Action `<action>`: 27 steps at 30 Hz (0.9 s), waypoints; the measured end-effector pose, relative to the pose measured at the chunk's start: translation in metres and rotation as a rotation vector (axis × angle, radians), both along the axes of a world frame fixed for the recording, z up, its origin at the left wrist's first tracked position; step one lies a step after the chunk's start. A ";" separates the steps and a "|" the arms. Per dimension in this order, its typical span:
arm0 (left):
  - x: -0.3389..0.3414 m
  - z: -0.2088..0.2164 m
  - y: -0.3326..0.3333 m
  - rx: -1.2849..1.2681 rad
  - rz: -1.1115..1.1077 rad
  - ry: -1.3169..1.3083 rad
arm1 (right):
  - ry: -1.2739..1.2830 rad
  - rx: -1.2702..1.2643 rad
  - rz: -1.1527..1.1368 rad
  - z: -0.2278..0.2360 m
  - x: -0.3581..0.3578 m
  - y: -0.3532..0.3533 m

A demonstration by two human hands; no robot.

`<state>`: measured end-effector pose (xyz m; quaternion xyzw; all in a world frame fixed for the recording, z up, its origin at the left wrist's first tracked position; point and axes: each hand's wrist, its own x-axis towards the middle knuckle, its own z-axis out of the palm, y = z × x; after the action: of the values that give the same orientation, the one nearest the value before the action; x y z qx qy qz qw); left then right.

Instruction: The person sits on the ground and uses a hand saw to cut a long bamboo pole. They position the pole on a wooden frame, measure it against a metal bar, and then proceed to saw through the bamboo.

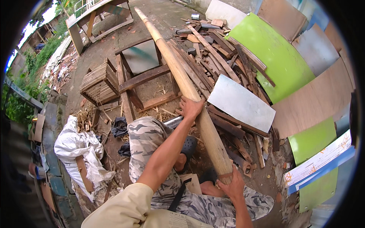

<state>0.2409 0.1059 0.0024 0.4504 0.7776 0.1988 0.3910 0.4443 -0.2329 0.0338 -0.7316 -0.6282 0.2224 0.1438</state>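
Observation:
A long, thick bamboo pole (207, 129) runs from beside my knees to the far top of the head view. My left hand (190, 107) grips it partway up, its fingers around the left side. At the near end, next to a reddish-brown band, my right hand (233, 184) is closed round the pole; some of its fingers are hidden behind it. Farther out, the pole passes over the right side of a dark wooden frame (146, 78). Whether it rests on that frame, I cannot tell.
Scrap wood (218, 49) is heaped right of the pole, with a pale board (241, 104) on it. Large green and brown panels (273, 49) lean farther right. A slatted wooden crate (100, 83), white sacking (81, 146) and a table (100, 15) stand or lie leftward.

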 end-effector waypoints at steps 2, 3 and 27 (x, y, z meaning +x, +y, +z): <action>0.004 0.004 0.004 -0.005 -0.017 0.094 | 0.017 0.001 0.001 -0.002 -0.013 0.029; 0.005 0.005 0.006 -0.009 -0.027 0.144 | 0.031 -0.018 0.000 -0.003 -0.017 0.043; -0.015 -0.021 0.093 0.186 0.118 0.123 | 0.058 -0.021 0.021 -0.021 -0.049 0.157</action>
<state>0.2255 0.1985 -0.0185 0.4495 0.8036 0.2649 0.2864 0.3951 -0.0758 0.0132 -0.7198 -0.6289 0.2514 0.1520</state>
